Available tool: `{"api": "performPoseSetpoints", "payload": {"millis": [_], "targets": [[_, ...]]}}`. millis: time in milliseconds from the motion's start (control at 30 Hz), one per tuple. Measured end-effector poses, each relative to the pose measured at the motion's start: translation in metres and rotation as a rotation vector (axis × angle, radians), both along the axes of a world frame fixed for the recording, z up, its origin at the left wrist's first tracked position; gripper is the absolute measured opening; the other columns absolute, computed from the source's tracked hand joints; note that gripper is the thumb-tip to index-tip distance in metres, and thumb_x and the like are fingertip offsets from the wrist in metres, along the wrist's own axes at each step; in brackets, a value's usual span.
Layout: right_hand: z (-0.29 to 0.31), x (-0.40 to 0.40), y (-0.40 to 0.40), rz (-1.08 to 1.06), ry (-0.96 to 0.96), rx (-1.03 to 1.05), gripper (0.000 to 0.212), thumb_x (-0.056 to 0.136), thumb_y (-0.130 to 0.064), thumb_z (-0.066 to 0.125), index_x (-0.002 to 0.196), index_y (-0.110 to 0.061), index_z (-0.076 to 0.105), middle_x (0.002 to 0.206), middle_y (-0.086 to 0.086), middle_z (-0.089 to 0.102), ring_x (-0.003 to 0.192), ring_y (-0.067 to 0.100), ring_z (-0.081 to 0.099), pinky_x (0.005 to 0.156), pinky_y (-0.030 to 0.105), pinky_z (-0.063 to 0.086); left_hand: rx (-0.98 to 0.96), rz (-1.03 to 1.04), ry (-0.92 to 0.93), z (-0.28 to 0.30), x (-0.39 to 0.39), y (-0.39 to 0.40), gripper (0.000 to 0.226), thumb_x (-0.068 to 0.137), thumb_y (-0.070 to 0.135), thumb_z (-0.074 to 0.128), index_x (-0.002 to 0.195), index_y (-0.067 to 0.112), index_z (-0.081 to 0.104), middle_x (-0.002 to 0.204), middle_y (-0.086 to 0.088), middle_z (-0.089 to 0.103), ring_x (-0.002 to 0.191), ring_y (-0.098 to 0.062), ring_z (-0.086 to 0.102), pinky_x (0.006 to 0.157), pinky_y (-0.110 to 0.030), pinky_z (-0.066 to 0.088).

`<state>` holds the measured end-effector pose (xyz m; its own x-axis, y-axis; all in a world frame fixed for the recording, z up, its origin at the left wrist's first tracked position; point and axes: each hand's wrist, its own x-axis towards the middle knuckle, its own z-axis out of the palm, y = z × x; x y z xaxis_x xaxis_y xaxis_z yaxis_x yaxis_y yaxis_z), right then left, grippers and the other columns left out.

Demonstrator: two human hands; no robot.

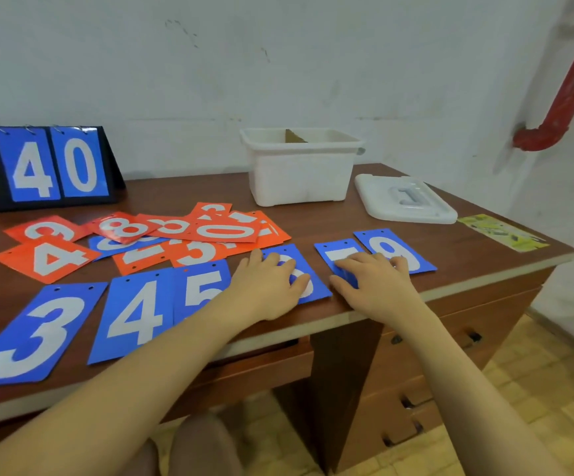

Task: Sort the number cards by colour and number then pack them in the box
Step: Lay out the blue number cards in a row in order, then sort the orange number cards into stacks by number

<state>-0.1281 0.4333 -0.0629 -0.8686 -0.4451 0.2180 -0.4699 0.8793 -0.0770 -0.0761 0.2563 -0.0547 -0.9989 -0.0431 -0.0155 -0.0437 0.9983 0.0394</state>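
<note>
Blue number cards lie in a row along the table's front edge: a 3 [34, 334], a 4 [134, 310], a 5 [199, 286], then a card [307, 280] under my left hand [265, 286], a 7 [335, 257] under my right hand [375, 283] and a 9 [397, 250]. My left hand lies flat on its card with straight fingers. My right hand covers the 7, thumb at the card's near edge; its grip is unclear. A heap of red cards [161, 238] lies behind the row. The white box [301, 166] stands open at the back.
The box lid [404, 199] lies right of the box. A black flip scoreboard [48, 166] showing 4 and 0 stands at the back left. A yellow leaflet [503, 231] lies near the right table edge. A red pipe [567, 91] runs down the wall.
</note>
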Motion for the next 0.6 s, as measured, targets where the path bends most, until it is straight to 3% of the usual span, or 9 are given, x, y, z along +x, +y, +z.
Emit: {"api": "performPoseSetpoints", "payload": {"millis": [133, 267, 467, 600], "targets": [[-0.001, 0.006, -0.008, -0.019, -0.003, -0.001, 0.043, 0.097, -0.048, 0.032, 0.134, -0.031, 0.047, 0.137, -0.007, 0.047, 0.127, 0.018, 0.039, 0.107, 0.044, 0.019, 0.041, 0.036, 0.035, 0.001, 0.002, 0.003, 0.049, 0.097, 0.046, 0.022, 0.14, 0.025, 0.034, 0.148, -0.008, 0.03, 0.132, -0.034, 0.024, 0.108, -0.044, 0.021], [0.008, 0.006, -0.032, -0.01, 0.033, -0.181, 0.038, 0.099, -0.039, 0.034, 0.132, -0.029, 0.048, 0.134, -0.002, 0.045, 0.123, 0.02, 0.04, 0.105, 0.04, 0.021, 0.065, 0.071, 0.222, 0.011, 0.01, -0.023, 0.048, 0.098, 0.044, 0.027, 0.141, 0.024, 0.034, 0.151, -0.005, 0.026, 0.135, -0.031, 0.022, 0.109, -0.043, 0.019], [0.032, -0.016, -0.124, 0.226, -0.001, -0.169, 0.034, 0.097, -0.031, 0.039, 0.122, -0.021, 0.059, 0.123, 0.004, 0.053, 0.115, 0.025, 0.049, 0.096, 0.039, 0.031, -0.014, 0.171, 0.25, 0.027, 0.009, -0.102, 0.046, 0.097, 0.041, 0.032, 0.137, 0.021, 0.041, 0.146, -0.004, 0.036, 0.133, -0.027, 0.029, 0.108, -0.043, 0.021], [0.036, -0.03, -0.201, 0.444, -0.076, -0.206, 0.027, 0.096, -0.028, 0.044, 0.104, -0.016, 0.068, 0.108, 0.007, 0.066, 0.102, 0.028, 0.059, 0.08, 0.034, 0.04, -0.048, 0.29, 0.178, 0.024, 0.02, -0.173, 0.045, 0.096, 0.043, 0.033, 0.134, 0.022, 0.043, 0.142, -0.004, 0.041, 0.13, -0.028, 0.035, 0.106, -0.045, 0.024]]}}
